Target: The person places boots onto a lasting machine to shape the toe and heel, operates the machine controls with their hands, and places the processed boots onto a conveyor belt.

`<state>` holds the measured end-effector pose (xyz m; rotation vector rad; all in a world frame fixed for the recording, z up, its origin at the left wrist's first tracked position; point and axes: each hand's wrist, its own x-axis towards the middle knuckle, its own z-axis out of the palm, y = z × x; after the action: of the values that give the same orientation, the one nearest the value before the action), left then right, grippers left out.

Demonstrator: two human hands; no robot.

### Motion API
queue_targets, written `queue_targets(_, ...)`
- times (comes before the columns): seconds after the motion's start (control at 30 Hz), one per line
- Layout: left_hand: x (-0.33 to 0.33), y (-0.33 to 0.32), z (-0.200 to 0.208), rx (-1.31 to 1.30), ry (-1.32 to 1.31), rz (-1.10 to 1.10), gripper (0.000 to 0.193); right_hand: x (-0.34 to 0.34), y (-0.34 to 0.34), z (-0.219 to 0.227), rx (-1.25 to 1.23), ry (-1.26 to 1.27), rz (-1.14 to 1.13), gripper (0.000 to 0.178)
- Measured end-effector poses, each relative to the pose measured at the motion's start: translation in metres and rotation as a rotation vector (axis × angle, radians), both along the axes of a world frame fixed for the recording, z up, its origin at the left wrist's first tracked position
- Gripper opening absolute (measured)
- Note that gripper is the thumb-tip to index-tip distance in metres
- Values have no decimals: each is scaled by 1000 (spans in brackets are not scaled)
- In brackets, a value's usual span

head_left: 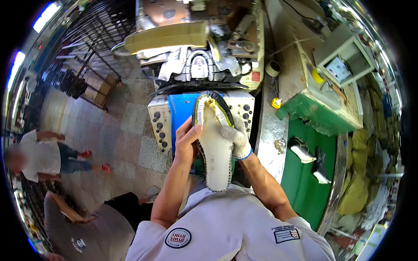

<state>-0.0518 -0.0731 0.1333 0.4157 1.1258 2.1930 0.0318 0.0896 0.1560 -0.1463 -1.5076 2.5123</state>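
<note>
A shoe upper (216, 158) is held sole side up in front of my chest, its toe pointing away from me. Its pale insole board faces up, dark stitching runs along the edges, and the black toe edge with a yellow-green line stands open around the board. My bare left hand (187, 138) grips its left side, thumb on top. On the other side my right hand (238, 139), in a pale work glove with a blue cuff, closes round it with the thumb pressed on the board. Just beyond the toe stands a shoe-making machine (200, 68) with metal clamping parts.
Knobbed control panels (159, 128) flank a blue sheet (176, 115) below the machine. At right, two shoe uppers (303, 151) lie on a green belt (300, 187) beside a metal ledge (272, 143). A workbench (322, 115) stands farther right. Two people (41, 154) and a rack (93, 82) are at left.
</note>
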Motion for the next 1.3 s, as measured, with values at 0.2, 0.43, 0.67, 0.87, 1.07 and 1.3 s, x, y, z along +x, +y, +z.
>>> queue_targets(0.2,-10,-26,-6,242,-191,-51,61,-13,-2,16,433,7,205,95)
queue_targets(0.43,-23,-43,6,124,-130,6,58,-25,-21,25,868,93,317,99)
queue_targets(0.67,-14,-71,-3,274,-104,67,71,-33,-47,43,1060,281,328,97)
queue_targets(0.87,-17,-62,-20,437,-96,194,72,-51,-64,37,987,170,329,94)
queue_targets(1.07,31,-73,-61,15,-252,440,64,-88,-77,4,765,72,107,77)
queue_targets(1.3,40,-93,-116,-511,168,536,59,-82,-150,42,1483,-43,115,134)
